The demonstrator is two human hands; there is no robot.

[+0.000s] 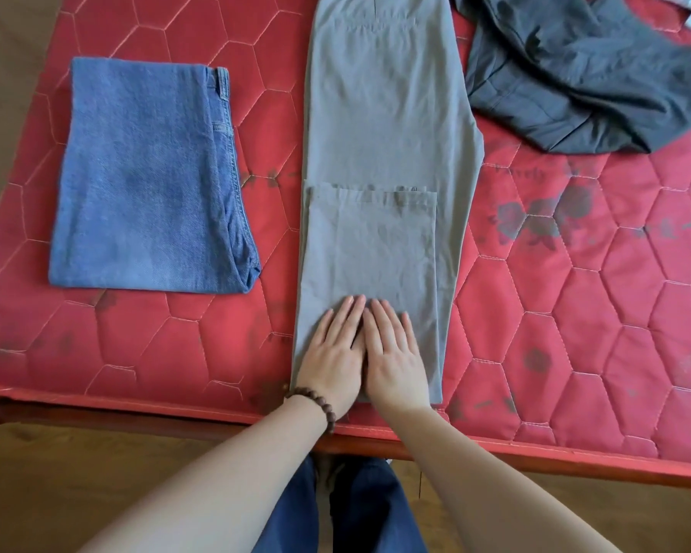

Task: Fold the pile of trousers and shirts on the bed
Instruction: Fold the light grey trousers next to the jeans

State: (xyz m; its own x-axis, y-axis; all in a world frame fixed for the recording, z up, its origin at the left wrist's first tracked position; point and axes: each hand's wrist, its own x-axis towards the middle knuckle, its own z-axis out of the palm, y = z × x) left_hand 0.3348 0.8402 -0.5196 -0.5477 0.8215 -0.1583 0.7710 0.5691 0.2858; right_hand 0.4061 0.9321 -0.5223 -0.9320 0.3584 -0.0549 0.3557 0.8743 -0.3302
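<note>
Head view: grey trousers (383, 125) lengthwise, near-to-far.

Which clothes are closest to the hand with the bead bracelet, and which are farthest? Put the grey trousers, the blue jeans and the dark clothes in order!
From the left hand:
1. Grey trousers, right under it, in the middle of the bed.
2. Folded blue jeans, off to the left.
3. Dark grey clothes, crumpled at the far right.
</note>
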